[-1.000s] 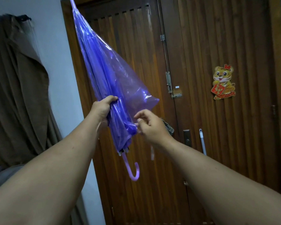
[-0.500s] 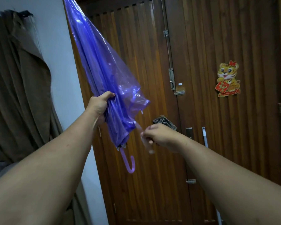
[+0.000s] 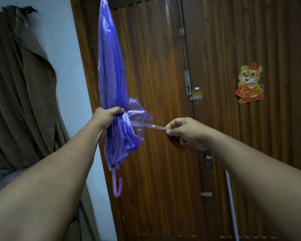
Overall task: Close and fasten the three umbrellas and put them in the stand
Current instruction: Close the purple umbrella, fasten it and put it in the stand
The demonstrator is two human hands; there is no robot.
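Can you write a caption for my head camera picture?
Left hand grips the purple umbrella while right hand pulls its strap out.

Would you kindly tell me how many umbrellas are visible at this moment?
1. The purple umbrella is held upright before the wooden door, gripped by the left hand, while the right hand pinches its strap. Others may be outside the view.

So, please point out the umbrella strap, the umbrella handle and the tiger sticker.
strap (image 3: 147, 125), head view, middle of the stretched band.
handle (image 3: 116, 186), head view, lower hooked part.
tiger sticker (image 3: 250, 82), head view, the tiger's body.
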